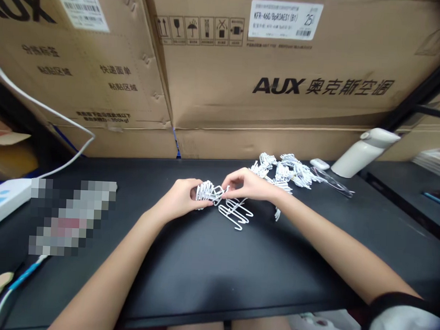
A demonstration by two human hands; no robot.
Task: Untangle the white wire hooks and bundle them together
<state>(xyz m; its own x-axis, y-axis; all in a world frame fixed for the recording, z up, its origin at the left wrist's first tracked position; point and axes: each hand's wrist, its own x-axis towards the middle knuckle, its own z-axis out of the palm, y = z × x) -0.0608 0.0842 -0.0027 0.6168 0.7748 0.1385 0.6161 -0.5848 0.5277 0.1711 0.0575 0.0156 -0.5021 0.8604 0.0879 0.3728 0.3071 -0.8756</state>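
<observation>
Bare forearms reach in from the near edge of the black table [208, 276], and between them a wide stretch of tabletop lies open up to the fingers. Left hand [180, 198] is curled shut around a bunch of white wire hooks [207, 191], the fingers wrapped over the bundle with its hooked ends poking out toward the other hand. Right hand [249, 184] meets it just beside, thumb and forefinger pinched on the end of one hook at the bundle's tip; its remaining fingers are bent loosely above. Just below the fingertips, toward the camera, a few loose hooks [235, 213] lie flat on the table, touching each other. Beyond the right hand's knuckles sits a larger pile of hooks [287, 172], and past that a small white object and a clear plastic bag [332, 182], then a white bottle [364, 152] tipped on its side near the table's far right corner. Well to the left of the fingers a white power strip [3, 199] rests at the table's left edge, its cable [54, 114] looping upward. Directly behind the hands, large cardboard boxes [274, 80] form a wall along the far edge, leaving a narrow strip of table between them and the fingers.
</observation>
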